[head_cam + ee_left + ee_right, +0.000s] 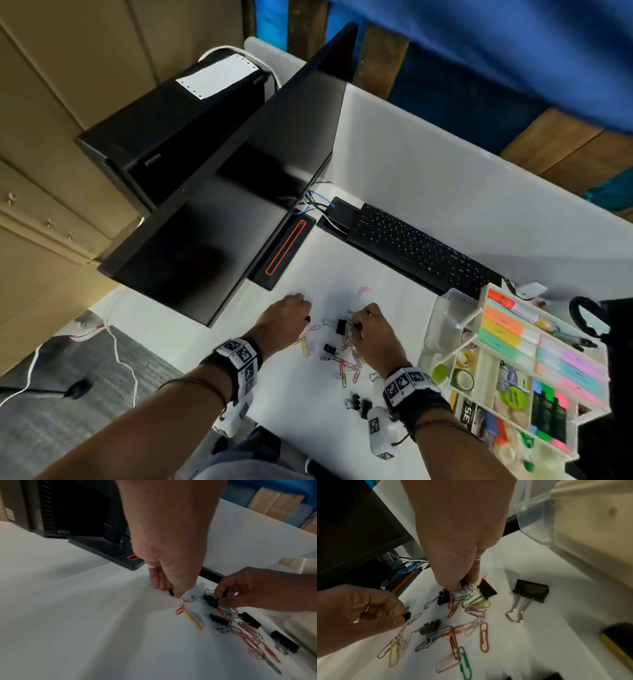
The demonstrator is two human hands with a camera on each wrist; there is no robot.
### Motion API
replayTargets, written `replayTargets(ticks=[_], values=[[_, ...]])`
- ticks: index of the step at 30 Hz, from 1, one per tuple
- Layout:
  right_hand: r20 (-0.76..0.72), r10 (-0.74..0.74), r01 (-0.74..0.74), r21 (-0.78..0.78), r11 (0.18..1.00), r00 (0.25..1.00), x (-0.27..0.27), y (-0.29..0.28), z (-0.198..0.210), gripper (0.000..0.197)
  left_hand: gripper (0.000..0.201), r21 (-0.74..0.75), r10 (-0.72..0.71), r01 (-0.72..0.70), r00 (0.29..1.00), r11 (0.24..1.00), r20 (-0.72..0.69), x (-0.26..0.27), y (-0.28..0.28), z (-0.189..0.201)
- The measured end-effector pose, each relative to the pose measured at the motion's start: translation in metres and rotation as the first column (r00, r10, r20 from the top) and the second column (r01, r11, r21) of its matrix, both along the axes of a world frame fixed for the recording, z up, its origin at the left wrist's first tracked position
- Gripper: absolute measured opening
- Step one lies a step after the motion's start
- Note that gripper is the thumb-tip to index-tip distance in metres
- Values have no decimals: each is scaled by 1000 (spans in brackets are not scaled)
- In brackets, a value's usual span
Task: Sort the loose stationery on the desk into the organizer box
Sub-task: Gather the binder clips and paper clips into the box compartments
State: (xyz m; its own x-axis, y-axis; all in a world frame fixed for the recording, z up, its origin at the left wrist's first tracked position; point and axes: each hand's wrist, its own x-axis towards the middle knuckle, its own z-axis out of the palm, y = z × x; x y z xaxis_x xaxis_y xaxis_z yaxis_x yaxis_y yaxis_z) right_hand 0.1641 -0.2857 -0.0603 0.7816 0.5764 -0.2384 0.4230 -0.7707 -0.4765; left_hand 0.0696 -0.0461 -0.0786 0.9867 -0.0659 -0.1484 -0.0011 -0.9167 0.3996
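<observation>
**Both hands picking binder clips out of the clip scatter**

Nearest the head camera: two forearms with tagged wristbands, reaching up-frame onto the white tabletop [394,212].

Left hand [287,317]: fingers curled, tips pinched on a small black clip [407,615] at the 10 o'clock edge of the scatter. Held low, just above the surface; likely a pick in progress, though I cannot tell if the clip has left the tabletop.

Right hand [371,330]: fingers bunched downward at the 12 o'clock end of the pile, closed on small clips [468,586]; silver wire loops show between the fingertips. A black binder clip [487,588] lies tilted just beside those fingertips, at their 3 o'clock in the right wrist view. Exact count in the grip not legible.

Scatter: coloured paper clips [471,612] and several more black binder clips lie between and below the two hands, tangled and overlapping. A larger binder clip [529,591] sits apart at 3 o'clock of the pile, handles toward the camera.

Organizer box [459,346]: clear, compartmented, at 3 o'clock of the right hand, close to it. Already holds highlighters, tape rolls, sticky notes. Placement favours right-hand drops; the left must cross over or pass items.

Judgement: sorting is early for the clips, most remain loose.

Monitor [239,192] and keyboard [421,246] at 11 and 1 o'clock.
</observation>
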Motion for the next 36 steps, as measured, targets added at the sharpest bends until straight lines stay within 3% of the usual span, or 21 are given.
replayTargets(ticks=[4, 7, 9, 11, 13, 15, 18, 19, 21, 23, 27, 30, 34, 36], values=[[-51, -35, 34, -11, 999, 998, -3, 0, 4, 10, 22, 24, -69, 67, 996, 997, 51, -1, -1, 3], [-94, -107, 107, -4, 994, 990, -4, 2, 11, 12, 16, -15, -96, 97, 994, 995, 55, 0, -2, 3], [-105, -206, 215, 82, 973, 973, -4, 3, 16, 15, 9, -43, -88, 87, 996, 995, -16, 3, -3, 6], [-186, -362, 395, 198, 897, 914, -6, 5, 26, 16, 8, -64, -59, 55, 995, 996, -76, 6, -2, 10], [-353, -488, 583, 245, 775, 798, -8, 6, 37, 11, 16, -94, -26, 16, 994, 995, -106, 9, -1, 13], [-558, -515, 728, 265, 633, 651, -8, 3, 44, 5, 32, -151, -15, -9, 988, 988, -157, 10, 1, 15], [-898, -292, 925, 246, 290, 330, -6, -4, 54, 13, 44, -179, -26, -16, 973, 984, -229, 12, 5, 14], [-943, -211, 953, 210, 220, 257, -6, -7, 57, 14, 41, -179, -30, -13, 972, 984, -235, 13, 5, 13], [-970, -132, 966, 177, 187, 204, -6, -10, 62, 14, 23, -170, -37, -2, 973, 985, -227, 14, 5, 12], [-968, -142, 963, 178, 204, 209, -7, -12, 63, 13, 13, -150, -40, 7, 975, 989, -218, 16, 4, 15], [-934, -238, 947, 208, 245, 267, -8, -16, 59, 7, 13, -160, -58, 27, 980, 987, -191, 15, 6, 17], [-889, -292, 916, 263, 304, 352, -9, -19, 54, 4, 16, -191, -28, -2, 987, 981, -156, 12, 6, 19], [-860, -249, 877, 363, 314, 445, -12, -28, 49, 14, 15, -236, 18, -52, 989, 970, -144, 10, 0, 30], [-811, -288, 837, 388, 386, 509, -12, -30, 51, 14, 15, -255, 58, -92, 989, 963, -139, 10, -7, 36]])
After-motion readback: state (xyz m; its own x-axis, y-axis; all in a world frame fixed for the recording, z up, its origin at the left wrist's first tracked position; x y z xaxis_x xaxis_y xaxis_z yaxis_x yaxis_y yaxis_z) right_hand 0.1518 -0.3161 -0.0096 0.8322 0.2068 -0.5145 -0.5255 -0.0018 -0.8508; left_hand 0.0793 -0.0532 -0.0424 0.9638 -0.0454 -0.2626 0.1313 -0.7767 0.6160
